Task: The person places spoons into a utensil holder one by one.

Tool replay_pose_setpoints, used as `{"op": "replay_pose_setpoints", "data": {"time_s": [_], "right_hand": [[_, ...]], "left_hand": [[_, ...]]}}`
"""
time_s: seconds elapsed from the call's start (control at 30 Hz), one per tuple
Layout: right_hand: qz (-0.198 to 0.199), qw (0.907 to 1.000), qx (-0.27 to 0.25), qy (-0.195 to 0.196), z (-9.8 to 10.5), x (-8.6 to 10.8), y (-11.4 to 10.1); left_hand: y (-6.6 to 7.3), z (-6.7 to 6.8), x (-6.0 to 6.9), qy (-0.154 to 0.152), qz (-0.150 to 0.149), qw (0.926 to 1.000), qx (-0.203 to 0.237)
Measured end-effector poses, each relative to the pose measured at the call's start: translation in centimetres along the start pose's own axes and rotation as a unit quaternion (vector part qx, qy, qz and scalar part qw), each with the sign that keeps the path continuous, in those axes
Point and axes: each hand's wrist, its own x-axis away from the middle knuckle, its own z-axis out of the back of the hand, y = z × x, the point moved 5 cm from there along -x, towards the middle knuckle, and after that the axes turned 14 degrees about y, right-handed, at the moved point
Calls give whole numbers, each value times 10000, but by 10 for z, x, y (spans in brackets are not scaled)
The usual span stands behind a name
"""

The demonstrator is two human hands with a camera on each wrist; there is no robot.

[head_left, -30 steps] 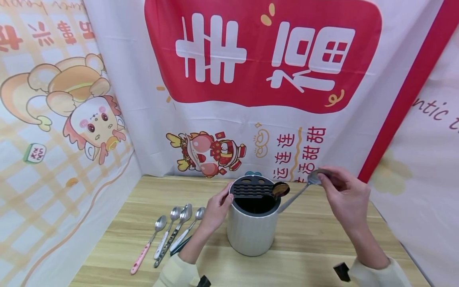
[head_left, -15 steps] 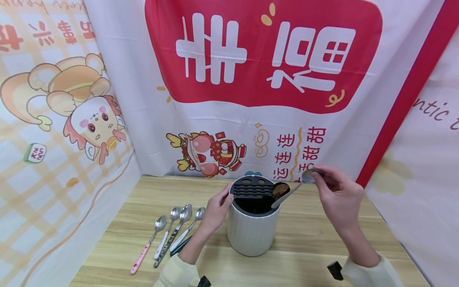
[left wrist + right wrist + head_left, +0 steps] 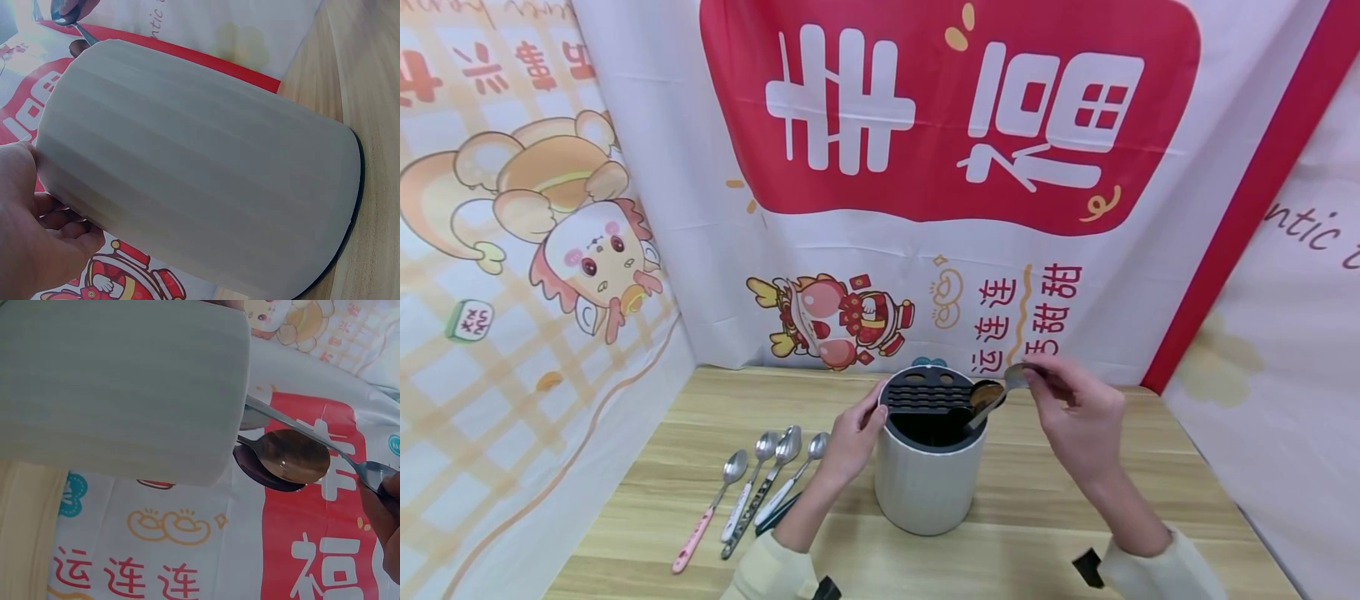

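Note:
An off-white utensil holder (image 3: 927, 492) with a dark slotted top stands on the table. My left hand (image 3: 853, 433) grips its left side near the rim, the thumb at the edge. Above and right of the holder, my right hand (image 3: 1082, 417) pinches a silver spoon (image 3: 1017, 377) by its bowl. The spoon slants down to the left, with its handle end at the holder's front opening. In the right wrist view that handle (image 3: 300, 427) passes behind the holder's rim, where its tip is hidden. A bronze-coloured spoon (image 3: 294, 456) sticks out of the holder, a darker spoon bowl behind it.
Left of the holder, several spoons lie on the wooden table (image 3: 1037, 492): one pink-handled (image 3: 700, 533), one with a black-and-white patterned handle (image 3: 760, 504), others white-handled, plus a dark green handle (image 3: 775, 515) partly behind the left arm. Printed cloths (image 3: 850, 242) hang behind and beside.
My right hand has moved left and slightly down, bringing the silver spoon's handle end from beside the holder to its opening. The left hand and holder stay in place.

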Motion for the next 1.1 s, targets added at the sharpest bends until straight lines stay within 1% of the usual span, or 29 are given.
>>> {"op": "replay_pose_setpoints", "data": {"time_s": [0.13,0.3,0.57,0.8,1.0,1.1], "right_hand": [[106,9999,-79,-104,-7,6,-2],[158,9989,-158,-400,-15,14,0],[343,9975,69,-620,-20,20,-2],[548,9955,63,-771,-26,26,-7],[671,9928,41,-992,-32,31,-9],[811,9907,107,-1091,-35,35,-9]], "left_hand": [[1,0,0,-20,-15,10000,9],[0,0,1,-20,-11,10000,10],[0,0,0,-19,-36,10000,-4],[0,0,0,-33,-21,10000,-49],[-1,0,0,-25,-15,10000,-57],[-1,0,0,-29,-10,10000,-45]]}}
